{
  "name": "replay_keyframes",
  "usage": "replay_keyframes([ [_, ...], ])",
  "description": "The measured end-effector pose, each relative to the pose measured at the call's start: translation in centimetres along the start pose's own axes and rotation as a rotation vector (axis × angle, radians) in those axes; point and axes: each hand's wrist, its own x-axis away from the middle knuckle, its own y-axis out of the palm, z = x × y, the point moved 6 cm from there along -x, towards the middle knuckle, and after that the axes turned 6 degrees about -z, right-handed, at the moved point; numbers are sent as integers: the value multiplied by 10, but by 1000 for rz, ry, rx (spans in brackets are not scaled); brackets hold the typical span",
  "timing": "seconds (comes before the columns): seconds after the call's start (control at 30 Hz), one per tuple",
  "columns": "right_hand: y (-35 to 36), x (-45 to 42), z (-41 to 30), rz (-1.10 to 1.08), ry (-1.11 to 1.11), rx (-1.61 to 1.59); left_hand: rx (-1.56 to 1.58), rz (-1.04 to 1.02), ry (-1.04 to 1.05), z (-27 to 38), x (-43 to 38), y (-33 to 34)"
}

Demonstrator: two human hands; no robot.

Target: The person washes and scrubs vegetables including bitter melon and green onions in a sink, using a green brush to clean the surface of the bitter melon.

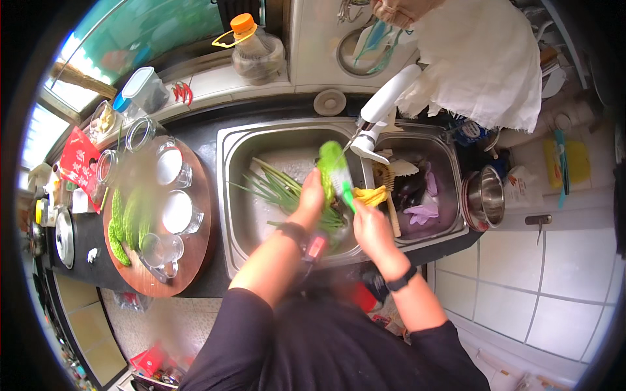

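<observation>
Over the left basin of the steel double sink, my left hand grips a green bitter melon, its far end raised towards the faucet. My right hand is closed around the green handle of a scrub brush. The brush's white bristles lie against the melon's side, and both are slightly blurred. Below my hands, a bunch of green onions rests in the basin, partly covered by my left forearm. The white faucet reaches in from behind, its head just right of the melon.
The right basin holds purple rubber gloves, a yellow cloth and a wooden-handled brush. At left, a round wooden board carries bitter melons, glass jars and a knife. Steel bowls stand right of the sink.
</observation>
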Motion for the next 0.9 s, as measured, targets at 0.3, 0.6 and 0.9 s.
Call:
replay_keyframes([
  [0.3,19,46,-29,-29,-111,-29,5,250,24,2,-22,-48],
  [0.6,5,-11,-15,-24,-32,-46,157,-50,-110,-11,7,1],
  [0.9,23,-16,-3,32,-27,-3,269,-18,-156,-11,3,-7],
])
